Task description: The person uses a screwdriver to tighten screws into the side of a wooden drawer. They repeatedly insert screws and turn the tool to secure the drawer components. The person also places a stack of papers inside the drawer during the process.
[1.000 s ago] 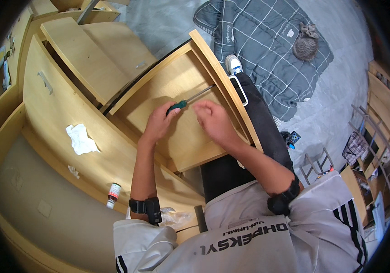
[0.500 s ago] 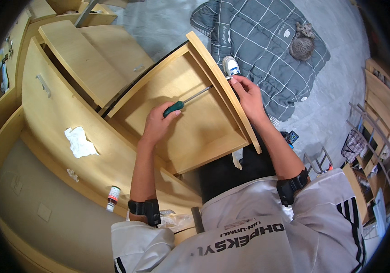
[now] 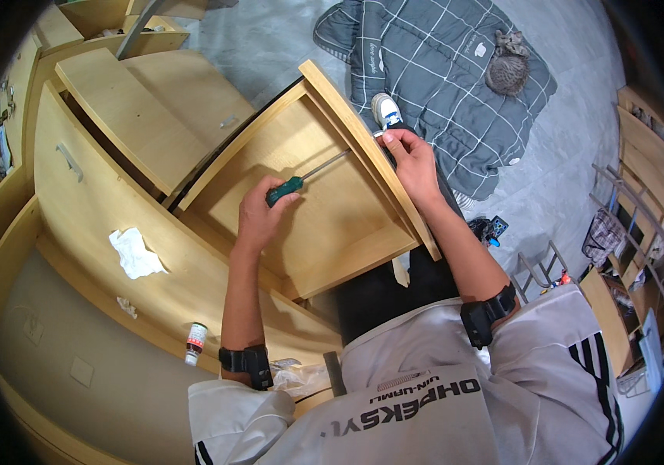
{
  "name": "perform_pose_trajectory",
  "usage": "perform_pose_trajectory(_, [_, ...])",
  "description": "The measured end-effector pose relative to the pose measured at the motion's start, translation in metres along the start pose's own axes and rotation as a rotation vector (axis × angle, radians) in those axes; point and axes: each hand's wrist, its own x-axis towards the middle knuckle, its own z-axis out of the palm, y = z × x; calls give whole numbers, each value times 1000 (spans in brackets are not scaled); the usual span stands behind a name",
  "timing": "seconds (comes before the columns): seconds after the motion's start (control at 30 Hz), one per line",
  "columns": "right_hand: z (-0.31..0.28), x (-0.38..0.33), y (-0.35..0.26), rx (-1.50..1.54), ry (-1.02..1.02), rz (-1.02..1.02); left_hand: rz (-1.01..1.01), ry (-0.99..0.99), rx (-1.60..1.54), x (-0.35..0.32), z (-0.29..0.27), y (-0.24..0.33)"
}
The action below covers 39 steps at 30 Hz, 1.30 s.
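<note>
My left hand (image 3: 261,213) is closed round the green grip of a screwdriver (image 3: 285,190). The screwdriver's metal shaft runs up and right across the open wooden drawer (image 3: 332,232), its tip against the inner side of the drawer front. On the outer side of that front, my right hand (image 3: 411,163) pinches a small pale handle (image 3: 379,134) opposite the tip. Most of the handle is hidden by my fingers and the panel. The drawer is pulled out of a light wooden cabinet.
On the cabinet lie a crumpled white tissue (image 3: 136,253) and a small bottle (image 3: 196,343). Another drawer front has a metal handle (image 3: 69,161). A tabby cat (image 3: 508,63) rests on a grey checked quilt (image 3: 440,85) on the floor. A metal rack (image 3: 633,201) stands at the right.
The whole view has shifted slightly, so the drawer and both hands sit a little further left. Both hands keep their holds, and the screwdriver still meets the drawer front.
</note>
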Motion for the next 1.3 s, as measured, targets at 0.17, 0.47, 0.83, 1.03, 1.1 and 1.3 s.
perform_pose_trajectory(0.17, [1, 0, -1, 21, 13, -12, 145, 83, 79, 3, -1, 3])
perform_pose_trajectory(0.47, [0, -2, -5, 42, 9, 21, -31, 56, 14, 1, 2, 7])
perform_pose_trajectory(0.83, [0, -2, -1, 46, 38, -12, 52, 69, 10, 0, 4, -5])
perform_pose_trajectory(1.03, [1, -3, -1, 48, 58, 38, 26, 92, -162, 0, 6, -1])
perform_pose_trajectory(1.1, [1, -2, -2, 39, 68, 53, 23, 91, -108, 0, 3, 0])
perform_pose_trajectory(1.3, [-1, -2, -5, -35, 19, 74, 49, 140, -11, -2, 0, 3])
